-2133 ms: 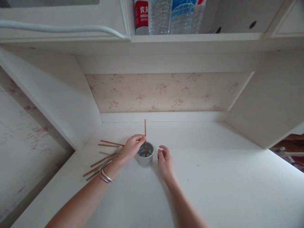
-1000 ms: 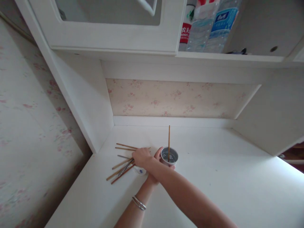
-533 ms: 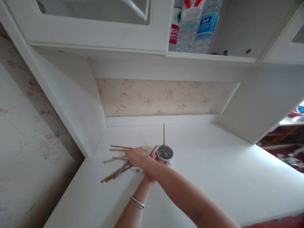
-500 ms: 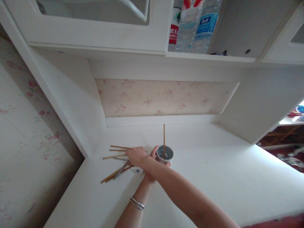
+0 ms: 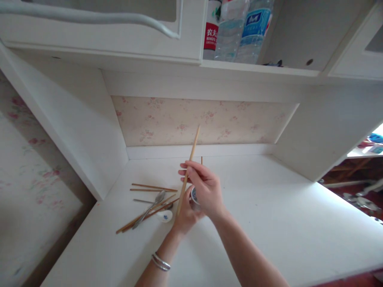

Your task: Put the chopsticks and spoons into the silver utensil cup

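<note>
Raised above the counter, my right hand (image 5: pixel 206 185) pinches a wooden chopstick (image 5: pixel 194 146) that slants up and to the right. Behind it, my left hand (image 5: pixel 188 213) wraps round a small metal utensil holder (image 5: pixel 195 199), mostly hidden by my right hand. The tip of another chopstick (image 5: pixel 201 160) shows beyond my right hand. To the left lie more loose chopsticks (image 5: pixel 154 187), a metal spoon (image 5: pixel 160 196) on top of some of them, and a white ceramic spoon (image 5: pixel 165 216) with a blue mark.
A white counter (image 5: pixel 263 223) spreads under everything, with a side panel (image 5: pixel 332 131) at the right. Overhead, a cabinet shelf (image 5: pixel 269 68) holds several plastic bottles (image 5: pixel 253 32). A cabinet door with a white handle (image 5: pixel 119 18) hangs at upper left.
My right hand has picked a chopstick out of the pile at the left and carried it up and right, over the holder. My left hand still grips the holder. The view has shifted slightly.
</note>
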A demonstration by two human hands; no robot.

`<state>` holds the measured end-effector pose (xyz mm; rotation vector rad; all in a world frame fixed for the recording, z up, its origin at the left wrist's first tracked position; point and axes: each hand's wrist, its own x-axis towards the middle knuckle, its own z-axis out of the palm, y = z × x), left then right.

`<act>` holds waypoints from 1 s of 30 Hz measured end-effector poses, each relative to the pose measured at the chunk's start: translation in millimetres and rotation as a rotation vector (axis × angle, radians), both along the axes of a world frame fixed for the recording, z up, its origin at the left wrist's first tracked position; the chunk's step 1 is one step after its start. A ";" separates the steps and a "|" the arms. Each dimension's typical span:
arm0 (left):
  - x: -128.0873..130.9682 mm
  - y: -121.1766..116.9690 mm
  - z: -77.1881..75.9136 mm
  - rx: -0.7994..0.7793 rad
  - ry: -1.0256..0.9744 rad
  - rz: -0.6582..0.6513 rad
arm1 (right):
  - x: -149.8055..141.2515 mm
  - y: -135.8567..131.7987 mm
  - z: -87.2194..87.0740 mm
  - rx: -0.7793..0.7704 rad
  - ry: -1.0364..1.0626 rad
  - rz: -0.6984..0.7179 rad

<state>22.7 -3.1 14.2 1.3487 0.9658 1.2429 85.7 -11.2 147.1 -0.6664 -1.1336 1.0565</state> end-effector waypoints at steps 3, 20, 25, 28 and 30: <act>2.0 -0.7 -0.5 -0.022 -0.043 -0.065 | 35.6 16.5 -13.3 0.029 0.018 -0.247; 7.8 4.3 -14.4 -0.056 0.035 0.061 | 79.6 45.1 -105.8 -0.308 -0.359 -0.332; 7.3 5.5 -15.5 -0.022 0.101 0.032 | 84.4 45.1 -108.1 -0.373 -0.425 -0.293; 7.3 5.8 -13.7 -0.024 0.128 0.033 | 86.7 43.8 -108.5 -0.370 -0.426 -0.251; 7.4 5.8 -11.7 -0.022 0.144 0.035 | 87.9 42.7 -109.2 -0.380 -0.420 -0.226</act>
